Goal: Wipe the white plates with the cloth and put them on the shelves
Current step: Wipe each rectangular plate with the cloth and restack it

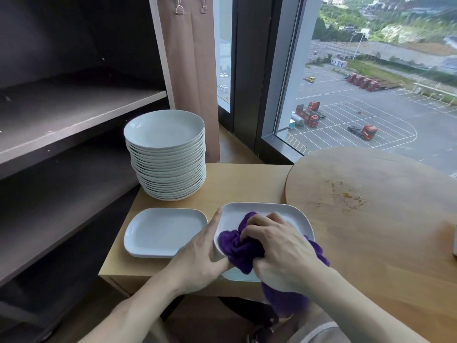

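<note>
Scrunching fuzzy purple cloth (237,246), right hand (279,248) fingers (258,220) curled; left hand (200,253) grips glossy rounded-square plate (257,209).

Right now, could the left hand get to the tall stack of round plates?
Probably yes. The stack of round plates lies just beyond the left hand, with only a flat rectangular plate between them. But that hand holds the plate being wiped with the purple cloth.

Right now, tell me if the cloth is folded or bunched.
Bunched: the purple cloth is crumpled under the right hand, which grips it on the white plate.
</note>
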Demonstrator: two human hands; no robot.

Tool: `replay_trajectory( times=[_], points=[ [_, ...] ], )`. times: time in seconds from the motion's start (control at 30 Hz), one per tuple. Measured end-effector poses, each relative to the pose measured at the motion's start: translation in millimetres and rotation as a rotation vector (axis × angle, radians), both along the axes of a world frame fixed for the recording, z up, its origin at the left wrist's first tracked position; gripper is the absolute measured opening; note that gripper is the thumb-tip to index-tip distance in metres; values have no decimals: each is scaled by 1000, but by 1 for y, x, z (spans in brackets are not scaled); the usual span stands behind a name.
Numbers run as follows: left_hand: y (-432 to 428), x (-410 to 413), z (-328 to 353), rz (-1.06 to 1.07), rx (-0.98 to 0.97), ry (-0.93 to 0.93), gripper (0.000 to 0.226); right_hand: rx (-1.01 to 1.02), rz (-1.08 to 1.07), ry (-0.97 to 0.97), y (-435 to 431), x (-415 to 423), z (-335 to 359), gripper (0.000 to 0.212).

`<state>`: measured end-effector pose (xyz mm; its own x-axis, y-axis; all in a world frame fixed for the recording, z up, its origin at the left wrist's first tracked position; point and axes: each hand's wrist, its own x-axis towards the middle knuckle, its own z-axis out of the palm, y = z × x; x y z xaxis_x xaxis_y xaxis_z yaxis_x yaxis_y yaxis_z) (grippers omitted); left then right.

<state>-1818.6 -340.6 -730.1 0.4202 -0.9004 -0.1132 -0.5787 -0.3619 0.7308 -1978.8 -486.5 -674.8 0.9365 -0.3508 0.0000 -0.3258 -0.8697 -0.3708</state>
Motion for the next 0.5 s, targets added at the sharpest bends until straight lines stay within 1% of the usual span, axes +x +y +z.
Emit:
replay_trajectory(
  times=[0.07, 0.17, 0.3, 0.4, 0.5],
  points=[
    [2, 1, -1, 1, -14, 37, 111, -18, -68, 31, -4, -1, 2, 35],
    [2, 2, 1, 12, -34, 107, 110, -64, -189, 27, -14, -5, 3, 35],
    [1, 2, -2, 25, -30, 142, 109, -129, -342, 24, -25, -10, -2, 45],
    [1, 2, -3, 19, -19, 141, 111, -9, -432, -73, -31, -12, -6, 56],
    [1, 2, -4, 15, -32, 141, 111, 119, -442, -176, -36, -14, -5, 65]
  ],
)
